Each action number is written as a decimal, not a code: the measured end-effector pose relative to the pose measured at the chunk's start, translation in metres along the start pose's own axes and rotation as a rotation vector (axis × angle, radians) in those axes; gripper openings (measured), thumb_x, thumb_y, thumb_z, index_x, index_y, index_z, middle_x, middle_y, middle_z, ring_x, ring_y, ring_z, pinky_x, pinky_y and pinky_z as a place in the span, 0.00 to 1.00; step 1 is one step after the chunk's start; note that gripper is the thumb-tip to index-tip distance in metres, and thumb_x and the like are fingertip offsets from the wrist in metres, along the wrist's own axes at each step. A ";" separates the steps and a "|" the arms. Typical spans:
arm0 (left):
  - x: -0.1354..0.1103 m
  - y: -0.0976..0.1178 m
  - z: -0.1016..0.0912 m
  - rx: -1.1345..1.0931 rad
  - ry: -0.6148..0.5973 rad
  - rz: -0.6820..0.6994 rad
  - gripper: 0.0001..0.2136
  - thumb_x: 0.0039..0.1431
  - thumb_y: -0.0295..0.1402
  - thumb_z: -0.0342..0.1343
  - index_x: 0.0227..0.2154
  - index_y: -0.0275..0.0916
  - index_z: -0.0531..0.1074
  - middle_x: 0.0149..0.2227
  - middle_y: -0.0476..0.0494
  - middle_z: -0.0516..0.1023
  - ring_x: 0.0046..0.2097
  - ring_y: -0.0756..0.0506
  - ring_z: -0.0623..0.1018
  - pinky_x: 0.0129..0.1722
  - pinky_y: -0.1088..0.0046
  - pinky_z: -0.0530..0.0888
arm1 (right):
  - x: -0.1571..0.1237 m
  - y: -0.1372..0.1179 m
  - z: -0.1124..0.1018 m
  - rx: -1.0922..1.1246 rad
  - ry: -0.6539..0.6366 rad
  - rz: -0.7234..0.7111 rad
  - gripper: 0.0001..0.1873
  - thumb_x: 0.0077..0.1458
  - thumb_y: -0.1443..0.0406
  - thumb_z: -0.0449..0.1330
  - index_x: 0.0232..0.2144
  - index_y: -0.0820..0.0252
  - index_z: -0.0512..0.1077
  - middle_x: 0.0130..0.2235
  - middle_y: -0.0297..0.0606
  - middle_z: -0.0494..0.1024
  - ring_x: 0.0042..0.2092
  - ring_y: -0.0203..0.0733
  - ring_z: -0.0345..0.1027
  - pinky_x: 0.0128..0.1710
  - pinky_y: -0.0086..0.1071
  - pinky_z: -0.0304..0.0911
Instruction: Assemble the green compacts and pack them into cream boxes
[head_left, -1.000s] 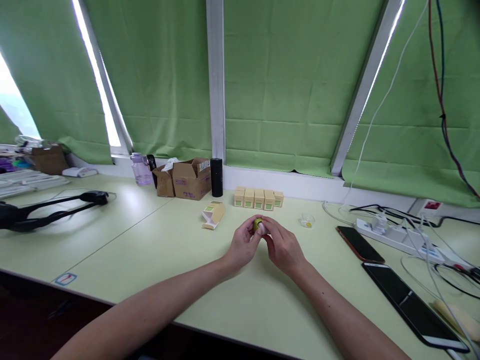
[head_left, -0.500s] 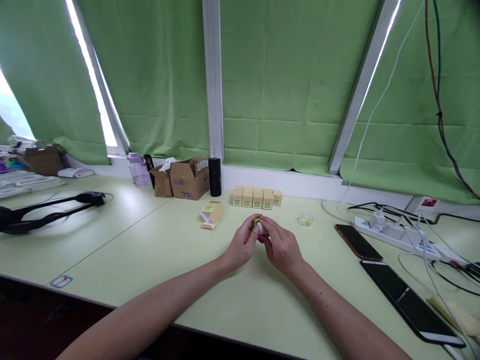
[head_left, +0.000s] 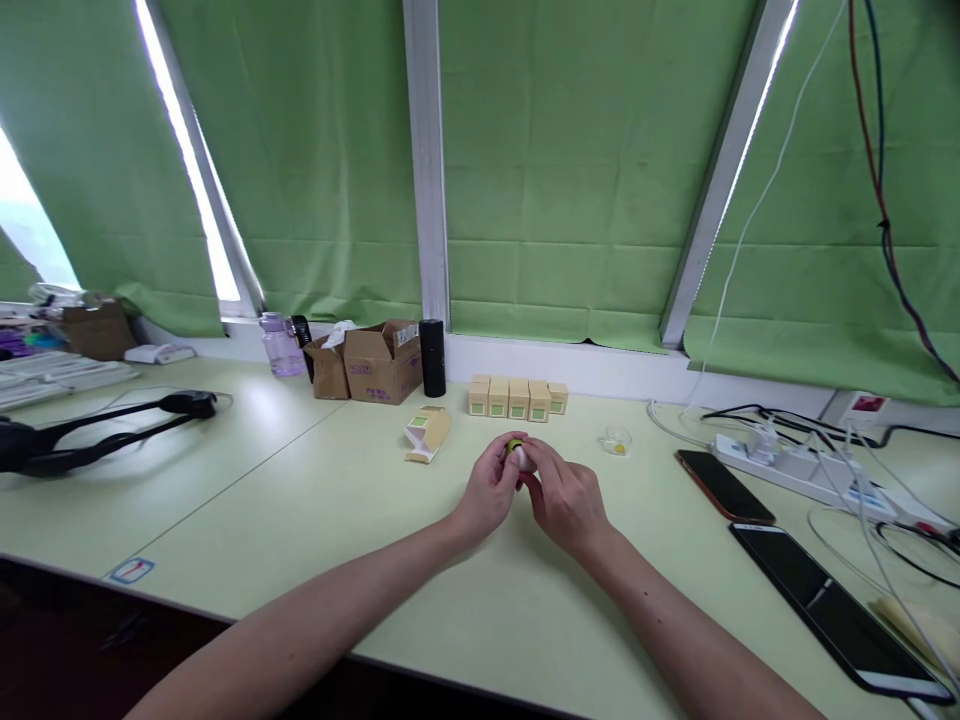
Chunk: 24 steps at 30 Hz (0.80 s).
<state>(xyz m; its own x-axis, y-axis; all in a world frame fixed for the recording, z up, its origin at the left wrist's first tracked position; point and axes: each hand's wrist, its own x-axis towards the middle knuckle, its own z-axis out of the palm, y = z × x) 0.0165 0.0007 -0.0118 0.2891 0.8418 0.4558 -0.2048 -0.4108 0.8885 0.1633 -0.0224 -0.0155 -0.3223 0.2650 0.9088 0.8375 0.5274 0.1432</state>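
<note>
Both my hands meet over the middle of the pale green table (head_left: 315, 500). My left hand (head_left: 491, 487) and my right hand (head_left: 564, 497) pinch a small round jar with a yellow-green lid (head_left: 516, 450) between their fingertips. An opened small beige carton (head_left: 427, 433) lies on its side to the left of my hands. Behind them stands a row of several small beige boxes with green labels (head_left: 517, 397). A small clear cap with a yellow spot (head_left: 616, 441) sits to the right.
Two open cardboard boxes (head_left: 371, 361), a black cylinder (head_left: 432, 357) and a purple bottle (head_left: 282, 343) stand along the window sill. Two phones (head_left: 725, 485) (head_left: 836, 608), a power strip (head_left: 795, 464) and tangled cables lie on the right. A black headset (head_left: 90, 430) lies at left.
My hands have stayed together on the jar with only small finger shifts. The camera view has shifted slightly.
</note>
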 end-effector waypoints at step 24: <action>-0.004 0.003 0.000 -0.086 -0.106 -0.050 0.25 0.62 0.48 0.62 0.56 0.40 0.66 0.49 0.39 0.75 0.48 0.44 0.75 0.50 0.66 0.73 | -0.004 -0.001 0.001 0.031 -0.009 0.005 0.18 0.67 0.71 0.54 0.58 0.64 0.68 0.52 0.50 0.81 0.45 0.43 0.80 0.33 0.30 0.74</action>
<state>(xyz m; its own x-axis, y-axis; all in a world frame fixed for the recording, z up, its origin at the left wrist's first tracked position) 0.0149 -0.0037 -0.0112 0.3972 0.8168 0.4184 -0.2659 -0.3339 0.9043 0.1637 -0.0235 -0.0198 -0.3219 0.2750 0.9059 0.8251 0.5507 0.1261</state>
